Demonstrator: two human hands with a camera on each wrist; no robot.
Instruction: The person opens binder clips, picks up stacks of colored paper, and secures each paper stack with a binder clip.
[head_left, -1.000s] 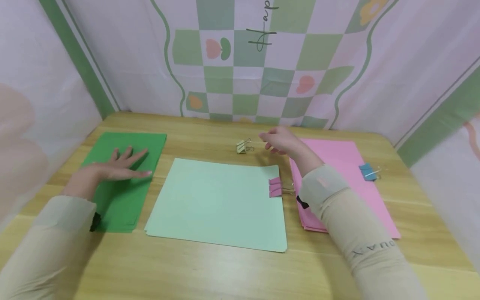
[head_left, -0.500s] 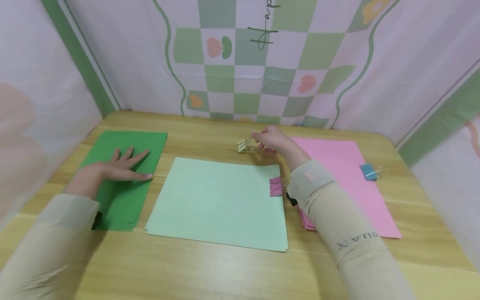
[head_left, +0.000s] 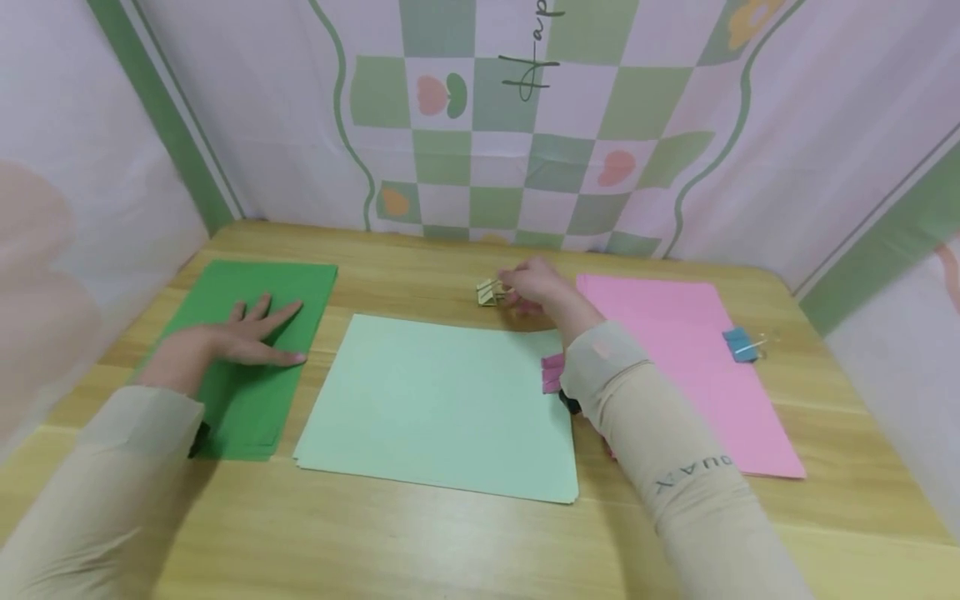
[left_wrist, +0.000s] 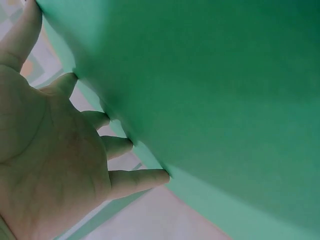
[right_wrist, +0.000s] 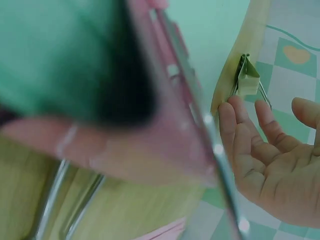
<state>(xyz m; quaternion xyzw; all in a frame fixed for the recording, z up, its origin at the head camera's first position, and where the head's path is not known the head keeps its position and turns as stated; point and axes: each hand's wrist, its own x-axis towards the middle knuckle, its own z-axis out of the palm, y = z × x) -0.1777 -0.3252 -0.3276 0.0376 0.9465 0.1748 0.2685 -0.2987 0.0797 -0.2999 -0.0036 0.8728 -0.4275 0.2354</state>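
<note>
Head view puts both of the person's hands in front of me. I see the left hand [head_left: 232,340] with its fingers and thumb spread wide over the green paper [head_left: 262,408], and on the left wrist view the fingertips press into the sheet, the palm lifted off it.

Over on the other side, the right hand [head_left: 538,285] is at the pale yellow binder clip [head_left: 486,292]. The clip sits just beyond the right fingertips, to their left, its wire handles [right_wrist: 264,93] toward them. On my right wrist feed these fingers are loosely bent and the thumb stands apart from them, so I see no pinch; whether the fingertips touch the handles I cannot tell.

Between the two sets of fingers, and closer to the wearer, lies the mint paper [head_left: 442,400]. A pink binder clip [head_left: 551,373] grips its edge, nearer the wearer than the right fingers and partly covered by the right sleeve [head_left: 607,358]. To the right of those fingers I have the pink paper [head_left: 675,325], with a blue binder clip [head_left: 740,344] on its far side from them. All of it lies on the wooden table [head_left: 420,542].
</note>
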